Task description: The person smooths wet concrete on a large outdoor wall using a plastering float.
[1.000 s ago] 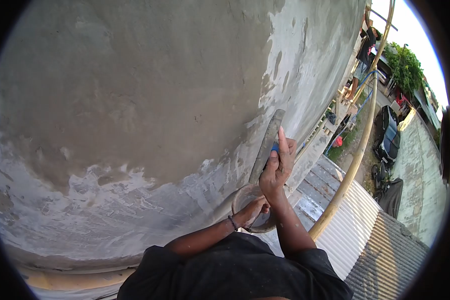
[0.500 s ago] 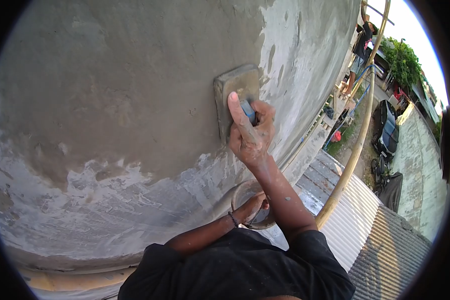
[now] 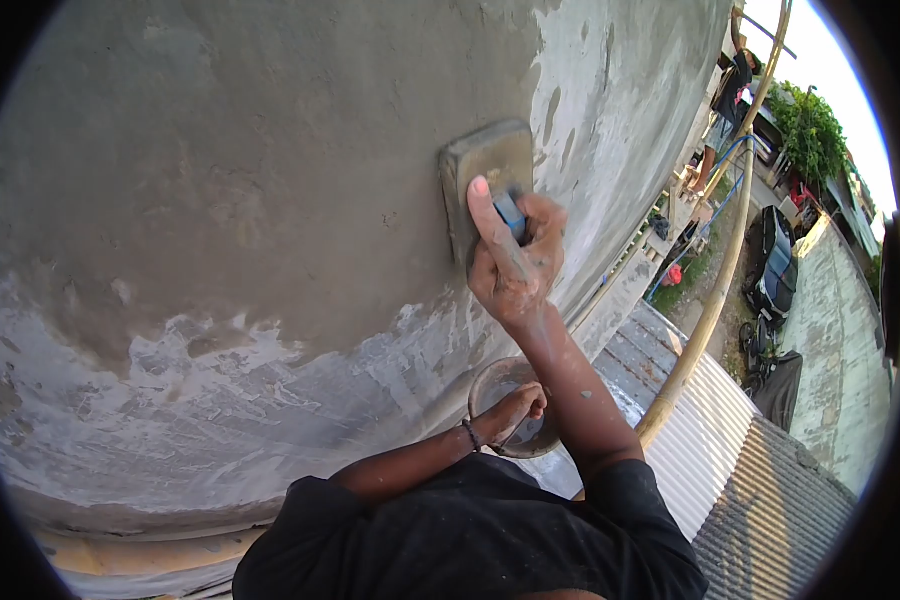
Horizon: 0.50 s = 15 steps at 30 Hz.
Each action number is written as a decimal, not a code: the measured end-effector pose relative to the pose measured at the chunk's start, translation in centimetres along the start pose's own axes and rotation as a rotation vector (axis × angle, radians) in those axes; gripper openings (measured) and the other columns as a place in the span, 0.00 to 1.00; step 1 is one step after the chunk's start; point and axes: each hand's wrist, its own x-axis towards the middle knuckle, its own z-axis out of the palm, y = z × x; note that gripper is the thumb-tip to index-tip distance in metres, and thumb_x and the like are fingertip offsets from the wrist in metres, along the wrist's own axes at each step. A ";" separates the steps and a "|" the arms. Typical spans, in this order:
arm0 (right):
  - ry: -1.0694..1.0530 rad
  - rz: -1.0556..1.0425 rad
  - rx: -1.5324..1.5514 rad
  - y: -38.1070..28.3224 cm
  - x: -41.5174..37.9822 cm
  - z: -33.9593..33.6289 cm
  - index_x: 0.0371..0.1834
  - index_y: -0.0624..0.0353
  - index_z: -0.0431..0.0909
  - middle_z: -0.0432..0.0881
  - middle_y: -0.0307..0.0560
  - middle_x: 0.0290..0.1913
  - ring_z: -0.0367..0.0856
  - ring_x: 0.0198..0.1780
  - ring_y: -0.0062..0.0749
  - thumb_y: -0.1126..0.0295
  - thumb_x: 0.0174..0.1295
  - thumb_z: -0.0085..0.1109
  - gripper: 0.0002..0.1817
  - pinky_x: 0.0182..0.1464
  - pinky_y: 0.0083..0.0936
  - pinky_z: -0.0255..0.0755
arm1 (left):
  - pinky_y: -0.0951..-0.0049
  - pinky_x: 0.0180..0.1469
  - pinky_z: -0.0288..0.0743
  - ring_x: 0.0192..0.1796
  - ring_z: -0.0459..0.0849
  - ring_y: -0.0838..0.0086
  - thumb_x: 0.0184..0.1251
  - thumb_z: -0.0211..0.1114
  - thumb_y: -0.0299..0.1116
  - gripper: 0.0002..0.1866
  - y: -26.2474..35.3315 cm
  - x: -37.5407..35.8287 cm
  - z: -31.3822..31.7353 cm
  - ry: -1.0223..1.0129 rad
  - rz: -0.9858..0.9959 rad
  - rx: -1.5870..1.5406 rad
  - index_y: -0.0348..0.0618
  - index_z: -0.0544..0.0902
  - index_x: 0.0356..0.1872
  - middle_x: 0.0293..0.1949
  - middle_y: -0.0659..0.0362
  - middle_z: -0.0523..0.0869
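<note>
My right hand (image 3: 520, 250) is closed round the blue handle (image 3: 510, 216) of a plastering float (image 3: 470, 165). The float's flat, mortar-smeared board lies against the wall (image 3: 270, 180), with my thumb stretched along its back. Dark damp plaster covers the wall to the left of the float; paler, streaky plaster shows to the right and below. Lower down, my left hand (image 3: 515, 412), with a dark bracelet at the wrist, is closed at the thin handle of a round bucket (image 3: 482, 385). Greyish residue coats the bucket's inside, partly hidden by that hand.
A bamboo pole (image 3: 715, 310) rises on my right. Below are corrugated roof sheets (image 3: 705, 420). Farther off, another person (image 3: 725, 100) stands on scaffolding with an arm raised. A dark car (image 3: 773, 260) and a motorbike (image 3: 762, 345) stand on the ground.
The float and my right hand have shifted slightly right and up in view. My left hand and the bucket sit slightly farther right, and more of the bucket's inside shows.
</note>
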 end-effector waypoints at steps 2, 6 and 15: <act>0.045 -0.041 0.010 -0.2 4.3 0.3 0.56 0.52 0.85 0.67 0.49 0.39 0.69 0.34 0.34 0.88 0.40 0.55 0.34 0.31 0.21 0.66 | 0.77 0.41 0.68 0.32 0.72 0.80 0.71 0.55 0.41 0.11 1.3 -1.0 0.9 -0.009 -0.015 -0.013 0.45 0.76 0.34 0.30 0.65 0.74; 0.121 -0.124 0.068 -0.7 10.4 1.0 0.57 0.53 0.84 0.68 0.46 0.34 0.67 0.34 0.34 0.88 0.41 0.52 0.35 0.31 0.22 0.65 | 0.77 0.41 0.68 0.32 0.73 0.78 0.72 0.55 0.39 0.11 2.2 -1.6 1.0 0.036 0.015 -0.049 0.44 0.77 0.33 0.30 0.64 0.75; -0.122 0.056 0.157 -2.5 -6.4 0.4 0.61 0.43 0.82 0.70 0.47 0.40 0.74 0.28 0.32 0.80 0.39 0.61 0.38 0.24 0.26 0.72 | 0.76 0.45 0.73 0.43 0.79 0.76 0.73 0.56 0.41 0.14 2.0 -3.0 1.1 0.064 0.024 -0.077 0.42 0.77 0.48 0.42 0.61 0.80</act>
